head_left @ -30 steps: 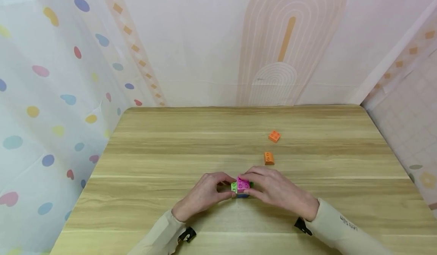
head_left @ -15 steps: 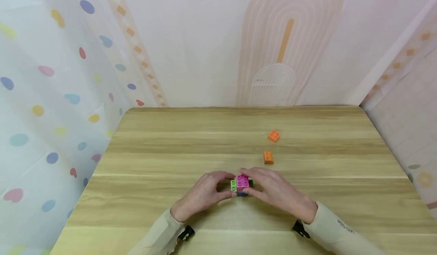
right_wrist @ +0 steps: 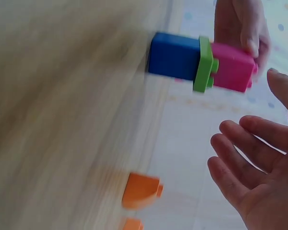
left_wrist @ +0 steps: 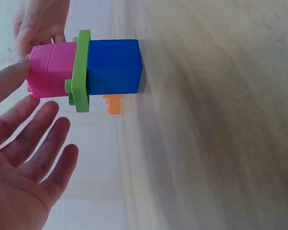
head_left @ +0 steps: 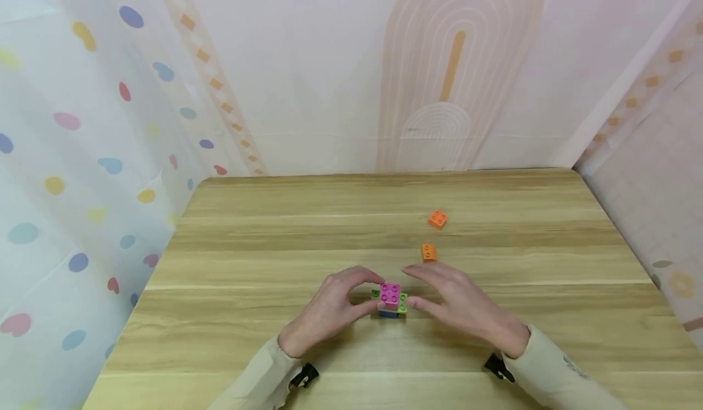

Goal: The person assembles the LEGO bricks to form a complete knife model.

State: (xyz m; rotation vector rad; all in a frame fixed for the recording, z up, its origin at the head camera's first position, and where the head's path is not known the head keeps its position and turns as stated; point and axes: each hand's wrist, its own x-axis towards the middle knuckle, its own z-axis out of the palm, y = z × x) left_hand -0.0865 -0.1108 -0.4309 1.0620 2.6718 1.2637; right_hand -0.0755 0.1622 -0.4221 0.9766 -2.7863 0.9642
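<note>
Flanking a block stack (head_left: 390, 300), left hand (head_left: 329, 309) and right hand (head_left: 461, 303) sit relaxed in the head view. Left wrist: stack (left_wrist: 86, 69) beyond loose fingers (left_wrist: 43, 139), thumb touching pink. Right wrist: fingers (right_wrist: 249, 158) spread, apart from stack (right_wrist: 201, 62).

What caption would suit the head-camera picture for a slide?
Two hands flank a small brick stack, pink on green on blue, on a wooden table; two orange bricks lie beyond.

Smooth, seemingly plastic brick stack (head_left: 390, 299); matt wood-grain table (head_left: 274, 263); 2 glossy orange bricks (head_left: 437, 219).
</note>
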